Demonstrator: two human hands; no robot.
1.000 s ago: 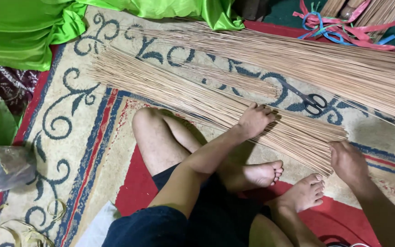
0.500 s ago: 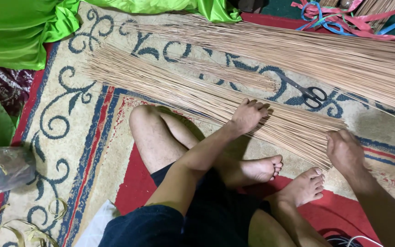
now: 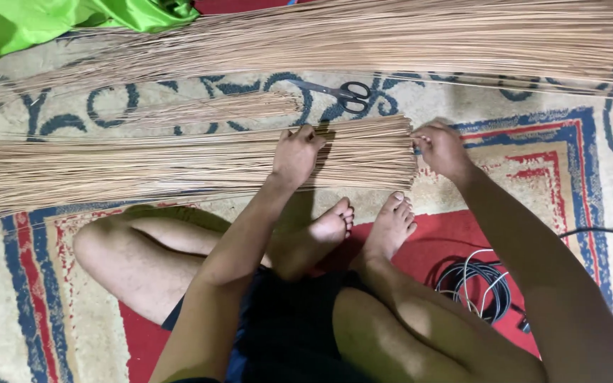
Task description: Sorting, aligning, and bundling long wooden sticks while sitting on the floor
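Observation:
A long bundle of thin tan sticks (image 3: 143,167) lies across the patterned carpet in front of my crossed legs. My left hand (image 3: 296,154) rests palm down on top of the bundle near its right end, fingers spread over the sticks. My right hand (image 3: 440,147) is at the bundle's cut end, its fingers curled and pinching the tips of a few sticks. My bare feet (image 3: 363,225) sit just below the bundle.
A larger heap of the same sticks (image 3: 406,35) lies further away. A small loose bunch (image 3: 207,108) and black-handled scissors (image 3: 338,91) lie between the two piles. Green cloth (image 3: 72,18) is at top left. Coiled cables (image 3: 477,280) rest by my right knee.
The view has turned, so the bundle now lies level across the frame. My left hand still presses on the sticks. My right hand has come up to the bundle's end and closed on the tips.

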